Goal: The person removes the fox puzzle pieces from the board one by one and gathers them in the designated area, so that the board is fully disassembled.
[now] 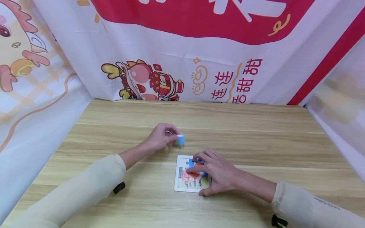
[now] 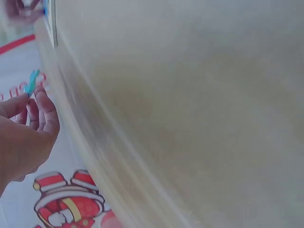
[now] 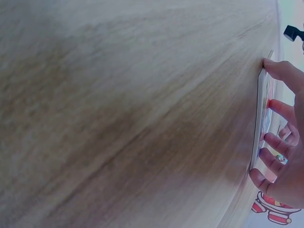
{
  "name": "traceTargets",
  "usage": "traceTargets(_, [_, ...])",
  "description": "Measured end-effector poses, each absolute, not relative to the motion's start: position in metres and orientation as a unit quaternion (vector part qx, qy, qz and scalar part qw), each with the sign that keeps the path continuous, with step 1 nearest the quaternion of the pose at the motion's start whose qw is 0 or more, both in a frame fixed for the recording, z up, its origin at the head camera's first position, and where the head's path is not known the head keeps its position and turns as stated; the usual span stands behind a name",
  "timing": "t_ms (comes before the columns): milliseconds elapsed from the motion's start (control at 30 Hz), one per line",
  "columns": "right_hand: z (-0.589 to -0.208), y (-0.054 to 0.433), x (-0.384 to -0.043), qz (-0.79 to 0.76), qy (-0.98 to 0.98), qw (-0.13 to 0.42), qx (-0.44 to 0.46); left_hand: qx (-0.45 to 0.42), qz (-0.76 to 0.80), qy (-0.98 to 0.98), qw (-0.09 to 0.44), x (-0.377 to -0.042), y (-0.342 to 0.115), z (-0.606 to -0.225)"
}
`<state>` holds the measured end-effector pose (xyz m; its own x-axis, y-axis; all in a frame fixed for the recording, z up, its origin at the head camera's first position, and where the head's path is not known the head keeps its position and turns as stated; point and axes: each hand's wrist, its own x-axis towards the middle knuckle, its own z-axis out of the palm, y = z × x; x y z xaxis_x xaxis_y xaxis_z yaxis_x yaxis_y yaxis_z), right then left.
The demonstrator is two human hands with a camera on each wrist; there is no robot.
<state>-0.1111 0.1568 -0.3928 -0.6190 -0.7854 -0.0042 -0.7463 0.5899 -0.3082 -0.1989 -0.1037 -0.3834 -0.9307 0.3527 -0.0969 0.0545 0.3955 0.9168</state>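
Observation:
Between thumb and fingertips my left hand [image 1: 163, 136] pinches a small blue-green jigsaw piece [image 1: 180, 140], lifted beyond the far left corner of a jigsaw puzzle. In the left wrist view the same jigsaw piece [image 2: 32, 82] appears edge-on at the fingertips of the left hand [image 2: 31, 128]. The square jigsaw puzzle in a white frame [image 1: 176, 180] lies flat on the table. Spread over its right side, my right hand [image 1: 219, 172] rests fingertips on the picture, with its thumb at the near edge. Part of the picture is hidden under that hand.
The wood-grain table [image 1: 128, 202] extends around the puzzle. A printed cloth with a red area [image 1: 199, 25] hangs behind the table, and light cloths stand at left and right. Dark straps [image 1: 119, 187] show below the sleeves.

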Motion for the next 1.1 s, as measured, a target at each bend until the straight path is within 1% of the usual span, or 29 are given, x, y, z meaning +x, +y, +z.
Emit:
traceTargets(300, [-0.395, 0.158, -0.113, -0.133, 0.889, 0.08, -0.431, 0.079, 0.544, 0.826, 0.124, -0.24, -0.104, -0.388])
traceTargets(667, [-0.395, 0.158, -0.113, -0.137, 0.893, 0.096, -0.418, 0.037, 0.532, 0.84, 0.1, -0.278, -0.103, -0.395])
traceTargets(1100, [-0.393, 0.159, -0.113, -0.142, 0.894, 0.108, -0.411, 0.059, 0.461, 0.884, 0.054, -0.302, -0.1, -0.402])
